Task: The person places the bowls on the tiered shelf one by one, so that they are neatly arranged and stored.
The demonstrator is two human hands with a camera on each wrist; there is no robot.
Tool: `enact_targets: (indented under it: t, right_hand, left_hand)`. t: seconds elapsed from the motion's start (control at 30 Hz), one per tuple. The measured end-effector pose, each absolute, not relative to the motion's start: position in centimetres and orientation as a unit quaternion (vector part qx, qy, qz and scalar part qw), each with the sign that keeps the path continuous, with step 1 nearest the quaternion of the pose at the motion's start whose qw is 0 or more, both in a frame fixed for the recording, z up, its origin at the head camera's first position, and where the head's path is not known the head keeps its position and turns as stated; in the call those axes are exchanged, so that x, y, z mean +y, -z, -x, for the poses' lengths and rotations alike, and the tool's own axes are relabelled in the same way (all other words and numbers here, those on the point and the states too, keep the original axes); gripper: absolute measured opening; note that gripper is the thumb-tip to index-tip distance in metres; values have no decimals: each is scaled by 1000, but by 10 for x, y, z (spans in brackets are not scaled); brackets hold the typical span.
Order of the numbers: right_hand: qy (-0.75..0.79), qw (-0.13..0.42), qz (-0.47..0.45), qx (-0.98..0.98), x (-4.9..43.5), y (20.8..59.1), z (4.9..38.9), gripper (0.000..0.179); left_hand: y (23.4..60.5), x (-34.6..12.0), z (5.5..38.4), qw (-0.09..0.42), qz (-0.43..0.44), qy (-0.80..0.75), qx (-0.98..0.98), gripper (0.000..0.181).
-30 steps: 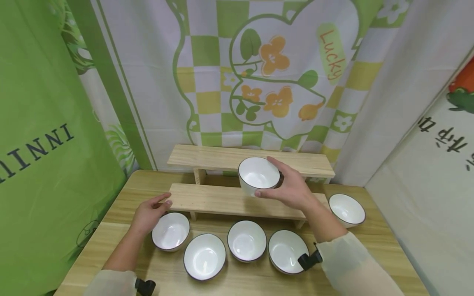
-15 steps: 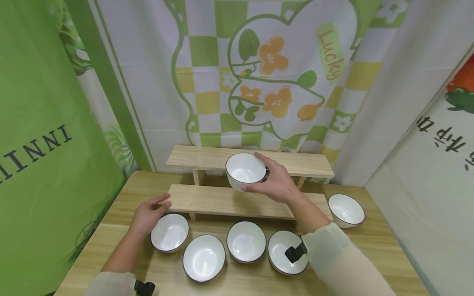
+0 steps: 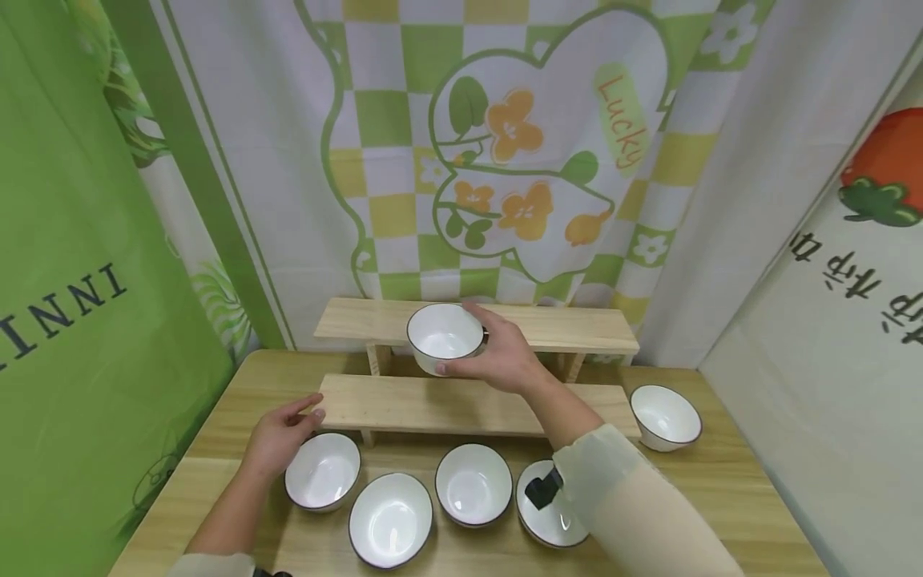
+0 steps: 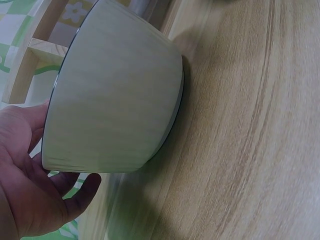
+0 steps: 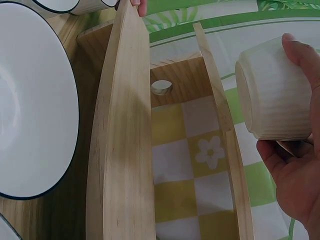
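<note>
In the head view, both forearms reach forward over the table [image 3: 750,497]; the right arm slants up and leftward across the lower shelf [image 3: 461,405], its hand [image 3: 501,361] gripping a white bowl [image 3: 445,332] from the right, thumb on the near side and index finger at the far rim; that bowl is held roughly upright, overlapping the front edge of the upper shelf [image 3: 562,324]; the left hand [image 3: 277,441] is relaxed, fingers loosely bent, fingertips touching the lower shelf's left end; four bowls [image 3: 391,521] stand in a row before the shelves, the leftmost just beside the left wrist; another bowl [image 3: 665,417] stands off the right end.

In the left wrist view, the leftmost bowl fills the middle; the left hand shows past its rim, fingers apart and slightly curled.

In the right wrist view, the held bowl is clasped between thumb and bent fingers; a gap shows between its base and the upper shelf.
</note>
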State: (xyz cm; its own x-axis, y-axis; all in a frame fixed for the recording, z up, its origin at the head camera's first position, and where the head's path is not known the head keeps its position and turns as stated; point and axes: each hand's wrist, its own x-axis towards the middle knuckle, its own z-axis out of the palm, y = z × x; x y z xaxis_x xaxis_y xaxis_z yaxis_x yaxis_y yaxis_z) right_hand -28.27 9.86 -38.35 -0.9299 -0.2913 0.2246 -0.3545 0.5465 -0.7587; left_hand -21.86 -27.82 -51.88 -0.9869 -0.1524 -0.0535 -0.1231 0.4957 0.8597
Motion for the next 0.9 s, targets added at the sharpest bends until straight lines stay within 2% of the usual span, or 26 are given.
enact_targets:
  t: [0.3,0.53,0.9]
  right_hand:
    - [-429,28,-184,-884,81,385,291,116]
    - [-430,40,-193,-881,65,384,298,108]
    - [-429,36,-183,-884,45,385,311,117]
  left_hand:
    - [513,-275,215,11,-89,503,-860,52]
    - [519,-276,216,11,-92,499,-861,52]
    - [518,-276,216,20,-85,507,-857,54]
